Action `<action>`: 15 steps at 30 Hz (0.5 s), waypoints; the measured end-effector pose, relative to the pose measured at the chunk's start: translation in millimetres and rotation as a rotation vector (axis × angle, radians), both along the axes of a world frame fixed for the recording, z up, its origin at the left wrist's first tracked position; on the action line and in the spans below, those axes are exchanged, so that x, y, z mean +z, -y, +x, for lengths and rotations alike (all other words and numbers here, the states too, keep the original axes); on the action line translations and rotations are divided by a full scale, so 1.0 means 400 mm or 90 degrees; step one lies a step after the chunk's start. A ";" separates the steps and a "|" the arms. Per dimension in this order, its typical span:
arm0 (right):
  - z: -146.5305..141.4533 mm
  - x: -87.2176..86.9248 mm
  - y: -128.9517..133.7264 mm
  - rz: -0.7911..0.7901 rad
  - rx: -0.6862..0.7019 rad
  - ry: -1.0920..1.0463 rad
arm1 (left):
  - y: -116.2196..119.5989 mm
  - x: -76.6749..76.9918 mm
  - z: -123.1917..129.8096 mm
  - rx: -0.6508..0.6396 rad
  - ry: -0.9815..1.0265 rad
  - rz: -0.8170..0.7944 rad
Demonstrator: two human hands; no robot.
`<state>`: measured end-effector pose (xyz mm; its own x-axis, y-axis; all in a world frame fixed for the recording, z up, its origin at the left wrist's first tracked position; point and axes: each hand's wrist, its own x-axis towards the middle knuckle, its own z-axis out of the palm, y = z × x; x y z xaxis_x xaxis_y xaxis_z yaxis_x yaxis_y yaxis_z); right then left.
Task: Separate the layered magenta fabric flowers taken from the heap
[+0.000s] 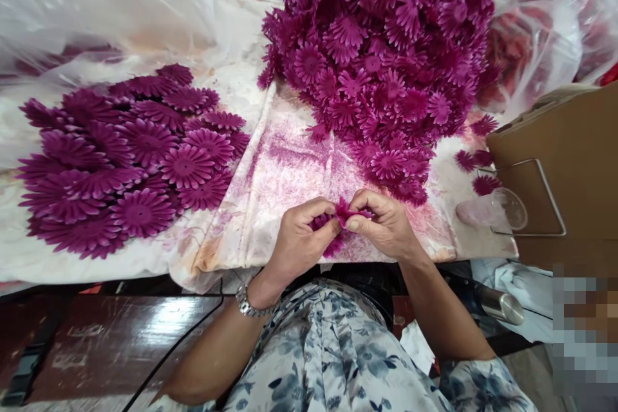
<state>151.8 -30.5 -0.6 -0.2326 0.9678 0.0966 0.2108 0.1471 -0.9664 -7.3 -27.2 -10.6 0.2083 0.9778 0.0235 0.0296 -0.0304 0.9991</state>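
At the table's front edge, my left hand [309, 232] and my right hand [379, 222] meet, thumbs and fingers pinched on a magenta artificial flower [333, 246]. Its petals stick out between and below my fingers; its middle is partly hidden by them. Beyond my hands rises a large heap of small magenta flower pieces [386, 71], its lower tip close to my right hand. Over to the left lies a spread pile of wider, flatter magenta flowers [145, 141], stacked in overlapping layers.
A stained pale cloth [290, 174] covers the table. On the right are a few loose flower pieces [485, 185], a clear plastic cup [497, 209], a bent metal wire frame [555, 206] and a cardboard box [570, 167]. Clear plastic bags [545, 38] stand behind.
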 end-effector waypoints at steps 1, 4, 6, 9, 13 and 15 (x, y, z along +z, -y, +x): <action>0.001 0.003 -0.002 0.009 0.003 0.004 | -0.001 0.003 0.001 0.003 0.000 -0.005; 0.005 0.015 -0.011 0.056 -0.020 0.016 | -0.012 0.018 0.007 0.001 0.023 -0.045; 0.007 0.027 -0.019 0.096 -0.052 0.019 | -0.023 0.029 0.012 0.009 0.042 -0.054; 0.014 0.047 -0.032 0.140 -0.087 0.020 | -0.044 0.043 0.016 0.038 0.059 -0.031; 0.050 0.072 -0.052 0.180 -0.253 0.005 | -0.085 0.057 0.022 0.108 0.063 0.011; 0.078 0.080 -0.068 0.193 -0.325 0.018 | -0.113 0.065 0.037 0.112 0.029 0.048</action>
